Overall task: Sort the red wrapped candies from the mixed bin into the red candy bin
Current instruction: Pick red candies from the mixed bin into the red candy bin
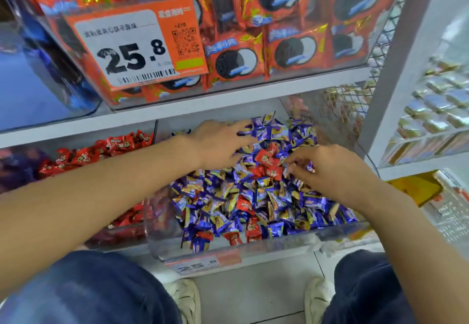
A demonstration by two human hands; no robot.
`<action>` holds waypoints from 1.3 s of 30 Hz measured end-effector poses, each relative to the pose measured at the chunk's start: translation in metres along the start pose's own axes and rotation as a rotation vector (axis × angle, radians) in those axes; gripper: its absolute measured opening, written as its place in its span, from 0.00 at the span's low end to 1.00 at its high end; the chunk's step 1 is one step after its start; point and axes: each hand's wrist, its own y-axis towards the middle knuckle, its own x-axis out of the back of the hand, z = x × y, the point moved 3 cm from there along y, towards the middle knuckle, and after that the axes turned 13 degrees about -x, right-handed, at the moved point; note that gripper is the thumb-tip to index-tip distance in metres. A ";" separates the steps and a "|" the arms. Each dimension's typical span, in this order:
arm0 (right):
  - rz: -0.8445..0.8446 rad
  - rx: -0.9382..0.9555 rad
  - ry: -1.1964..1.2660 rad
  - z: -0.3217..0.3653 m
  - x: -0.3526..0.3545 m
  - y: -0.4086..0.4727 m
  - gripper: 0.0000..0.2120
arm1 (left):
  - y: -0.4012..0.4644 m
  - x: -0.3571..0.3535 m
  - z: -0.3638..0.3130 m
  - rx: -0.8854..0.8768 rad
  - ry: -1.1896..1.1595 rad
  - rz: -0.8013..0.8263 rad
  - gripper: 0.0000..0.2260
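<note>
I am reaching both hands into the mixed bin (253,250) of blue and gold wrapped candies (256,194). My left hand (218,143) is lying flat on the far part of the pile, fingers straight and spread, pressing on wrappers and gripping nothing. My right hand (330,168) is hovering low over the right side of the pile, its fingers loosely curled toward the candies; I cannot tell whether that grip has hold of anything. Between my two hands, a cluster of red wrapped candies (266,161) is sitting on top of the pile, just beside my right fingertips. More red ones (251,229) are lying nearer to me, against the front wall. To the left of my left arm, the red candy bin (114,232) is holding its heap of red candies.
</note>
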 end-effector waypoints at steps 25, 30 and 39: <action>-0.113 -0.087 0.236 0.026 -0.029 0.057 0.08 | -0.047 -0.040 -0.027 0.568 -0.505 0.019 0.27; -0.159 -0.174 0.451 0.012 -0.013 0.052 0.06 | -0.035 -0.045 -0.033 0.630 -0.444 -0.011 0.24; -0.070 -0.105 0.263 0.018 -0.032 0.050 0.08 | -0.033 -0.024 -0.034 0.683 -0.664 -0.446 0.10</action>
